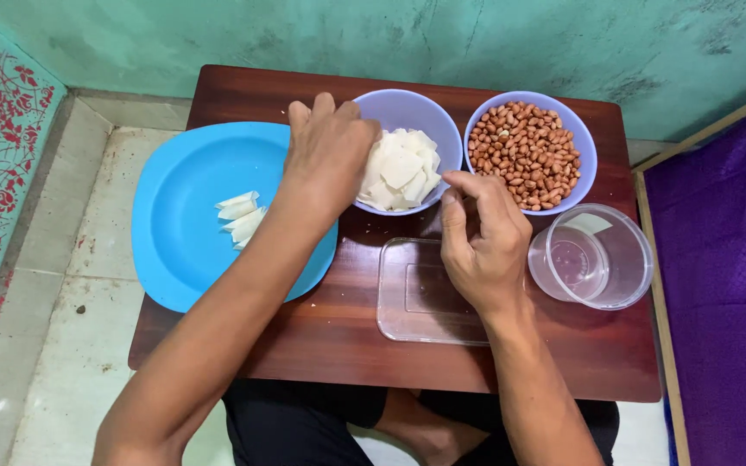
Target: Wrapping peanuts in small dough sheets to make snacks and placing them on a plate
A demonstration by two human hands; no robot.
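Note:
My left hand (328,148) reaches into a lavender bowl (416,108) of white flat slices (401,171), its fingers curled over the bowl's left side; whether it grips a slice is hidden. My right hand (481,237) hovers over a clear rectangular container (407,293), fingers pinched together, with nothing visible in them. A blue plate (185,198) on the left carries a few white slices (242,217). A second lavender bowl (582,147) holds peanuts (524,154).
A clear round cup (628,259) stands at the right of the small dark wooden table (321,336). A tiled floor lies to the left, a teal wall behind, a purple cloth to the right. My crossed legs sit under the table's front edge.

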